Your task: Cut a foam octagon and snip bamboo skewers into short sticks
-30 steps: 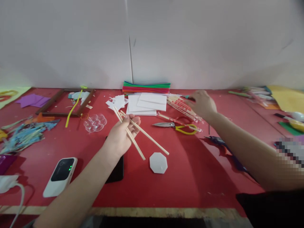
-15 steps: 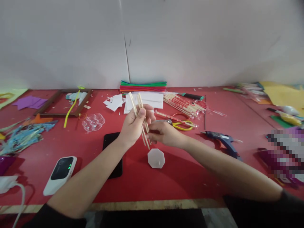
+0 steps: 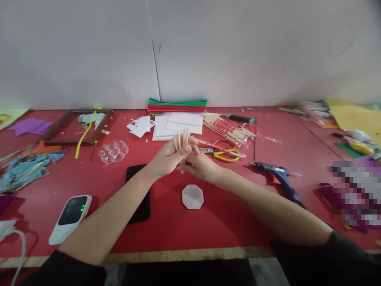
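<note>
Several pale wooden chopsticks stand bunched and nearly upright between my two hands, above the middle of the red table. My left hand is closed around them, its thumb lying across the front. Against the lower part of the bunch, my right hand presses with bent fingers, and the two hands touch. The lower ends are mostly hidden by the fingers. Just below the hands, a white octagonal piece lies flat on the table. Yellow-handled scissors lie just beyond my right hand.
A black phone lies under my left forearm, a white device left of it. A blue glue gun rests at right. Wrapped chopsticks, white sheets and colored pipe cleaners are behind; a brown frame is left.
The chopsticks have gone from slanted and spread to more upright and gathered. My right hand has moved up and in against my left. The view has shifted slightly.
</note>
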A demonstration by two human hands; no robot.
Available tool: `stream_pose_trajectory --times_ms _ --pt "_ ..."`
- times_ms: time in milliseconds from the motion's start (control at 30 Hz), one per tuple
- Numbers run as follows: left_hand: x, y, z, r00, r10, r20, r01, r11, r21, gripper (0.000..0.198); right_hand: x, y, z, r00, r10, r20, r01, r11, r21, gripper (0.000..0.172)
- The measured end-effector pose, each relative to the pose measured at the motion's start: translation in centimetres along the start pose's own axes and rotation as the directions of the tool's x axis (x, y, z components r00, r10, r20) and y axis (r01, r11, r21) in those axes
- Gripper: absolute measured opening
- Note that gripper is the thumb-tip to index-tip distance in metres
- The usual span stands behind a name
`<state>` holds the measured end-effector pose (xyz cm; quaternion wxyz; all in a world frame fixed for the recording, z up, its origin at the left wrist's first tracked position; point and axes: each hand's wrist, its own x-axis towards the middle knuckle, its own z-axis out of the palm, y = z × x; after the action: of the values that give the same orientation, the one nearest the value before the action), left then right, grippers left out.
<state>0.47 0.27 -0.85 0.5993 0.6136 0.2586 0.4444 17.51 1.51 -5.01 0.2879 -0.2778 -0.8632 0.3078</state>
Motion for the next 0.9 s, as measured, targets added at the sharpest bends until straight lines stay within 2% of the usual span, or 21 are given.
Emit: stream_pose_trajectory --times_ms 133,367,633,733,833,900 --pt "-0.5 0.6 -0.6 0.996 -0.002 -0.094 0.008 0.998 0.063 0.033 -0.3 0.5 0.2 1.000 0.009 -0.026 -0.010 1.000 -0.014 0.020" --pt "-1.2 0.8 0.1 0.993 -0.005 -0.121 0.033 0.974 0.226 0.026 -0.5 0.1 -0.1 0.999 0.038 -0.030 -0.039 0.999 -0.026 0.024" --pt "-0.8 0.2 -0.2 0.979 -0.050 -0.198 0.100 0.962 0.254 0.021 -0.9 0.4 0.1 0.991 0.135 0.004 -0.135 0.987 0.082 0.011" --pt "-0.8 -0.3 -0.7 0.952 -0.065 -0.298 0.132 0.968 0.212 0.022 -1.1 0.2 0.3 0.976 0.218 0.003 -0.215 0.962 0.165 0.009" --pt "-0.6 -0.7 -1.3 0.915 -0.131 -0.381 0.189 0.975 0.117 0.026 -1.3 0.2 0.6 0.953 0.303 0.005 -0.295 0.924 0.244 0.013" --pt "-0.3 -1.0 -1.7 0.890 -0.162 -0.426 0.241 0.961 0.139 0.030 -1.5 0.5 0.8 0.931 0.366 -0.004 -0.351 0.896 0.273 0.017"
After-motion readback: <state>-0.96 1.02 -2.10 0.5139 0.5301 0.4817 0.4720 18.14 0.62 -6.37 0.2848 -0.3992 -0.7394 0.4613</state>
